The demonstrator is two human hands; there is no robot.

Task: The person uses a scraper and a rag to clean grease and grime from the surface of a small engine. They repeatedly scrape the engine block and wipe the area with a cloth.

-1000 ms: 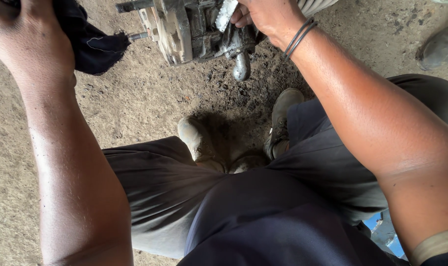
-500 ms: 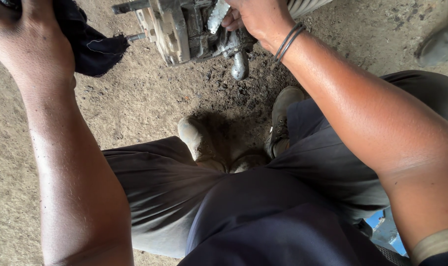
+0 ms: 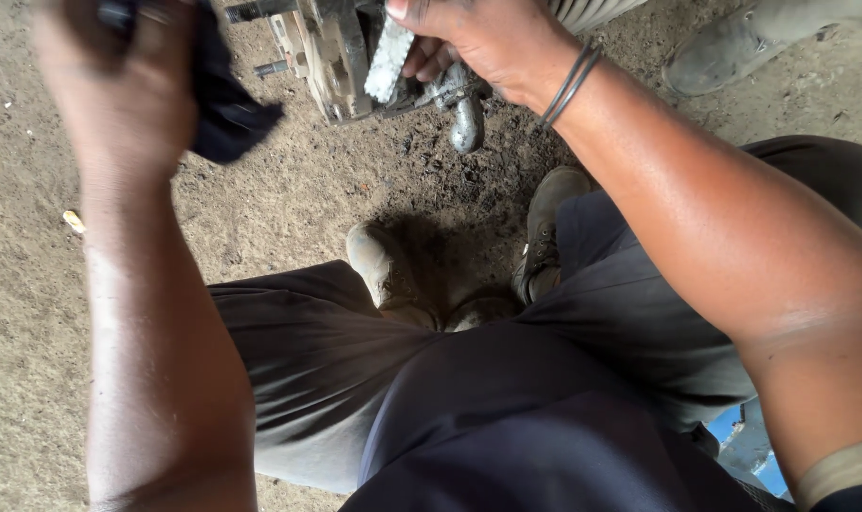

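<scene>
Dirt floor [image 3: 289, 204]; left hand [image 3: 118, 90] seemingly nearer.

My left hand [image 3: 128, 90], blurred with the dark rag [image 3: 227, 109] in its grip, has swung right, nearer the greasy metal part [image 3: 341, 52]. My right hand [image 3: 493, 38] has slid left over that part, the pale ridged strip [image 3: 390, 59] now hanging lower. Someone's boot [image 3: 725, 52] has stepped closer across the dirt.

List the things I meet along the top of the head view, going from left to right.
Left hand → dark cloth it grips → grimy metal assembly → pale rough strip → right hand → black wristbands → another person's shoe.
</scene>
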